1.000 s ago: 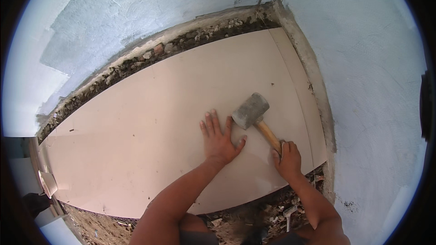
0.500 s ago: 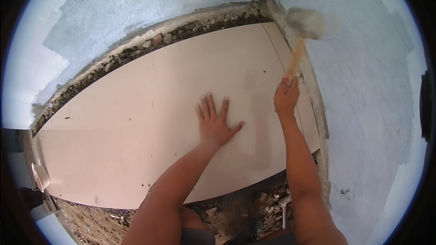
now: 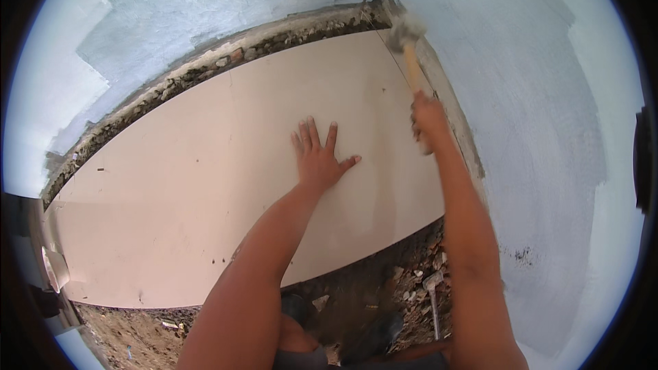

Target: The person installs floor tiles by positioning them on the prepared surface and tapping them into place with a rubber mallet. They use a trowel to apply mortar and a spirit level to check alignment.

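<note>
A large beige tile slab (image 3: 171, 192) lies flat across the floor before me. My left hand (image 3: 321, 161) rests on its surface near the middle, fingers spread, holding nothing. In my right hand (image 3: 430, 122) is the wooden handle of a mallet (image 3: 412, 68), gripped with curled fingers. The mallet's grey, blocky head is blurred by motion over the slab's far right corner, close to the wall; whether it touches the tile I cannot tell.
Pale blue walls (image 3: 521, 109) rise behind and to the right. A rubble-filled gap (image 3: 236, 55) runs along the far edge. A thin string (image 3: 392, 53) crosses the right end. Nearer lie broken soil and a metal-handled tool (image 3: 433, 294); a white piece (image 3: 56, 268) sits far left.
My right hand has swung the mallet left and inward, from beside the right wall to over the slab's corner. My left hand stays spread on the tile; the view has shifted slightly.
</note>
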The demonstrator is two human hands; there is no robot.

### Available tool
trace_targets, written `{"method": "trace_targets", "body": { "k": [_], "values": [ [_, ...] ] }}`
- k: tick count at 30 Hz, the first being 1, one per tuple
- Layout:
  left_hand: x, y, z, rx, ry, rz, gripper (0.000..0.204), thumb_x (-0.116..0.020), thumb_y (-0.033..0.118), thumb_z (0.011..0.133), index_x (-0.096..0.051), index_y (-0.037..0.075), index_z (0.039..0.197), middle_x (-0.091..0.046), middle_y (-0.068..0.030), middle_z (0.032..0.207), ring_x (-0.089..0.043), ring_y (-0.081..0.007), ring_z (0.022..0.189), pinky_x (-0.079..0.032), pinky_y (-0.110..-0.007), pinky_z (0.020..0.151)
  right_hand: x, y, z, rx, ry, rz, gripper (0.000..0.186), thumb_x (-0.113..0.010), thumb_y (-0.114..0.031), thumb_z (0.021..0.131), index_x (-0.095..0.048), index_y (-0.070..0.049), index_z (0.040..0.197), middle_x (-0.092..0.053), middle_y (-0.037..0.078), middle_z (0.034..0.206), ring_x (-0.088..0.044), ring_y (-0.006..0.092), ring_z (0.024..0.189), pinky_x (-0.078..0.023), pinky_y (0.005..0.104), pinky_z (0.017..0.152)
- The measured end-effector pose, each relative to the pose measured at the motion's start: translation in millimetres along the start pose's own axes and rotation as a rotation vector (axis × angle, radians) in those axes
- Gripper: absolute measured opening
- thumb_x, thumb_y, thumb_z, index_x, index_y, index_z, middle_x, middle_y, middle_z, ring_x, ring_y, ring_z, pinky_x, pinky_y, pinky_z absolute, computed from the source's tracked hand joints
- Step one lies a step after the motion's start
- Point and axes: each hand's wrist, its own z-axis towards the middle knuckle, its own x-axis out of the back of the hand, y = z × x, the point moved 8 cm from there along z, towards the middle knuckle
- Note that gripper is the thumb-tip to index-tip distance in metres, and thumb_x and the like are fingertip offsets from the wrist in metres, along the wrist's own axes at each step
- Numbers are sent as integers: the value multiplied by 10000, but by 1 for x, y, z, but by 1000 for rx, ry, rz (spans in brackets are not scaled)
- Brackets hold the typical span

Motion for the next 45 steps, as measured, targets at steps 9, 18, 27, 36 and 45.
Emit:
{"method": "trace_targets", "body": {
  "k": [9,18,27,36,45],
  "values": [
    [11,-17,-66,-72,-445,266,1407,-706,829,579,16,158,1583,109,-259,1608,101,-476,1475,-26,-706,1117,135,-5,-187,406,115,124,389,-464,-418,1023,-541,-43,952,-488,22,627,-475,99,477,-394,272,428],
    [7,4,-77,-26,-487,297,1415,-745,802,567,28,190,1582,128,-231,1612,76,-488,1473,-175,-754,1065,138,167,-201,182,33,-323,434,-444,-459,1032,-549,-37,1039,-499,37,668,-531,83,568,-424,242,480],
    [3,21,-73,-33,-504,314,1388,-728,805,592,42,208,1581,135,-211,1617,79,-503,1466,-200,-764,1049,118,228,-175,517,224,-247,501,-472,-473,1011,-550,5,882,-614,143,673,-589,317,621,-472,434,628],
    [15,7,-67,-3,-516,275,1430,-752,808,545,46,225,1578,134,-229,1610,75,-516,1460,-221,-781,1031,100,117,-136,523,229,8,500,-443,-457,1026,-544,9,875,-518,71,584,-531,158,512,-440,350,486],
    [20,0,-57,109,-546,226,1385,-772,772,562,61,319,1571,177,-171,1618,122,-531,1446,-243,-789,1009,79,78,-89,349,193,-8,544,-460,-477,1009,-538,28,824,-554,128,587,-596,259,516,-501,379,497]
  ]
}}
